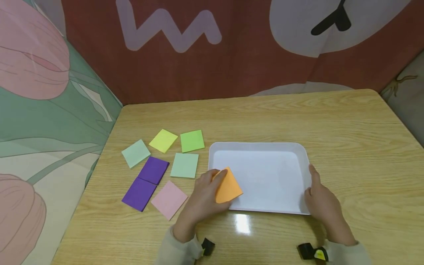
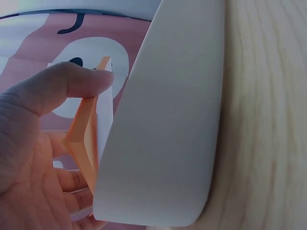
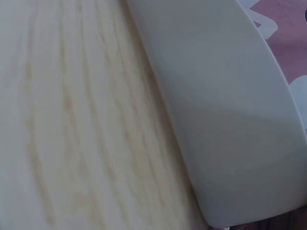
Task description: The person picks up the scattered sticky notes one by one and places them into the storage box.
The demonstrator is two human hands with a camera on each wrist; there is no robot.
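I have the left hand (image 1: pixel 206 193) at nine o'clock on the tray (image 1: pixel 269 176), thumb and fingers pinching the orange pad (image 1: pixel 230 187) above its left side (whether pad meets rim, I cannot tell). Well apart from it, toward four o'clock, the right hand (image 1: pixel 324 201) rests against the tray's edge, forefinger straight; I cannot tell how its hidden fingers lie. On the table (image 1: pixel 258 241), around nine, I see two purple pads (image 1: pixel 139 194) touching, a pink pad (image 1: pixel 169 200), two mint pads (image 1: pixel 184 165), a yellow pad (image 1: pixel 163 141) and a lime pad (image 1: pixel 192 141).
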